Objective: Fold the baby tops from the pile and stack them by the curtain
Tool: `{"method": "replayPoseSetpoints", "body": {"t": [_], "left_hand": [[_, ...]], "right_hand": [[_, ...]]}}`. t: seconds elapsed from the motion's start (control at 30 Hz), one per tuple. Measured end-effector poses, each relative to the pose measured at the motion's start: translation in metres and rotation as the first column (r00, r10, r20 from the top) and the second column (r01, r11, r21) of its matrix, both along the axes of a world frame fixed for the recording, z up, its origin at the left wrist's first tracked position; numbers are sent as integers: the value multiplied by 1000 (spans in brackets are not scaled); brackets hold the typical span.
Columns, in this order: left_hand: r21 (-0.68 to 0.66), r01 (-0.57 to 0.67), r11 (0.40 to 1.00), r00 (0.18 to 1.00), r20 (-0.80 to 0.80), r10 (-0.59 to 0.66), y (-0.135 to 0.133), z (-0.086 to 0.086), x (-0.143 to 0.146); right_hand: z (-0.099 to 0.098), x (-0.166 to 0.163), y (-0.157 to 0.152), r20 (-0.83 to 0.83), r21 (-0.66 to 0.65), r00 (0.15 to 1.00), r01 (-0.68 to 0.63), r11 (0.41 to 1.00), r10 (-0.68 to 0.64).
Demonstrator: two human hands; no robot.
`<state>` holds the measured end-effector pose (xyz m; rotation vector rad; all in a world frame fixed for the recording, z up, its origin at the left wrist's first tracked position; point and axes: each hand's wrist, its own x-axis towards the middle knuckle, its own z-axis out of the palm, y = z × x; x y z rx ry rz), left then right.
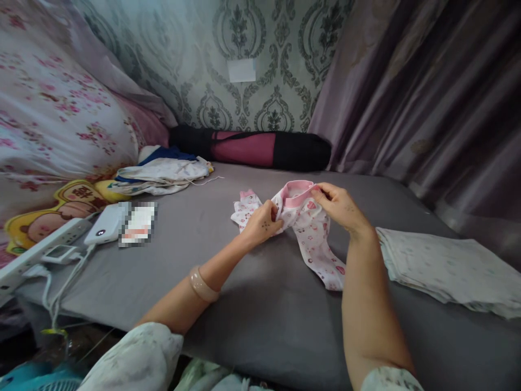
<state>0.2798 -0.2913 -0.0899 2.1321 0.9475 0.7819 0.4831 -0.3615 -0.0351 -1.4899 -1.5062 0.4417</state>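
Observation:
A small white baby top (315,244) with a pink neckband and a pink-red print is lifted partly off the grey bed surface (260,304). My left hand (264,222) is closed on the fabric at the left shoulder, below the neckband. Thumb and fingers of my right hand (334,203) pinch the garment at the right end of the pink neckband. One sleeve with a pink cuff lies off to the left, behind my left hand. Another part of the garment hangs down between my forearms and reaches the bed.
Folded pale cloth (448,266) lies at the right. On the left are a heap of clothes (163,171), a yellow cushion (61,212), a white power bank (106,222) and a power strip (40,255) with cables. A black and maroon roll bag (252,147) rests along the wall.

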Motion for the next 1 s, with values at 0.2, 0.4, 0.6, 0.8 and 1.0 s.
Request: {"method": "replayPoseSetpoints", "body": {"t": [0.2,0.4,0.6,0.8,1.0], "left_hand": [[-231,6,973,985,167,33,13,10,-8],[-485,84,870,872,458,172,24,40,-35],[-593,155,790,837,504,213,39,83,-69],[-484,82,871,927,357,111,49,135,-100],[-281,128,951,971,231,-63,30,168,-124]], "right_hand": [[-5,8,2,-8,65,998,63,996,-62],[-1,6,2,8,128,995,97,987,-99],[10,-19,1,41,149,996,75,986,-82],[27,-39,-3,11,123,1000,-29,992,28],[48,-36,-5,-13,22,987,-162,986,163]]}}
